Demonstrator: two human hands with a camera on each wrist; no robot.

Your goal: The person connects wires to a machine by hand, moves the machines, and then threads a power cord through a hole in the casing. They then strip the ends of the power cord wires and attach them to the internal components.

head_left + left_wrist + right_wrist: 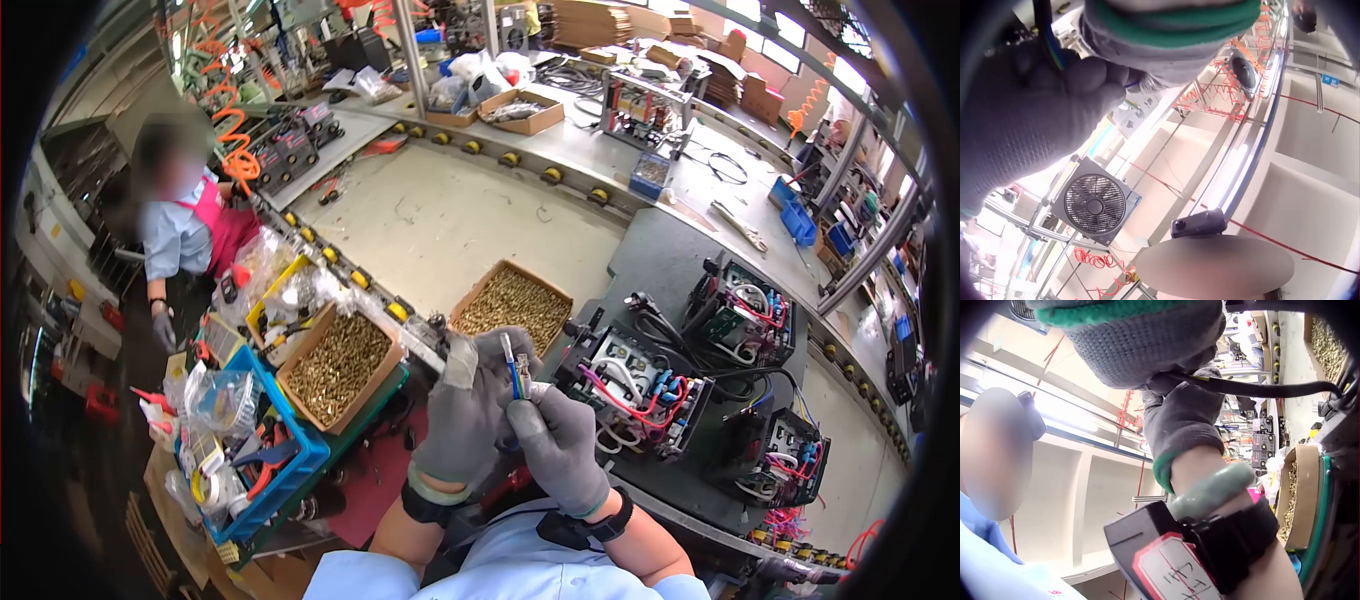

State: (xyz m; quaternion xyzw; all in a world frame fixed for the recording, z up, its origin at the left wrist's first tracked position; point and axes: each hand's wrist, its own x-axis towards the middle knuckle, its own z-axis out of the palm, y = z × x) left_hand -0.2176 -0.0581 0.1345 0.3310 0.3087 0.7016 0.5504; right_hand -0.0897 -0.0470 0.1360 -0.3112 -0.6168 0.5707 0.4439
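Observation:
Both gloved hands meet in front of the shirt in the head view. The left hand (465, 415), with pale tape round one finger, grips a black power cable whose thin coloured wires (514, 368) stick up, blue and green among them. From the other side the right hand (562, 445) pinches small shiny wire ends, its thumb up against them. In the right wrist view the black cable (1254, 389) runs out from between the hands. The left wrist view shows the left glove (1054, 109) close round the wires; the fingertips are partly hidden.
Two cardboard boxes of small brass-coloured parts, one on the left (345, 365) and one ahead (515, 300), stand nearby. A blue crate (300, 450) holds pliers and tape. To the right, open electrical units (640, 380) sit on a dark board. Another person (185, 220) is at the left.

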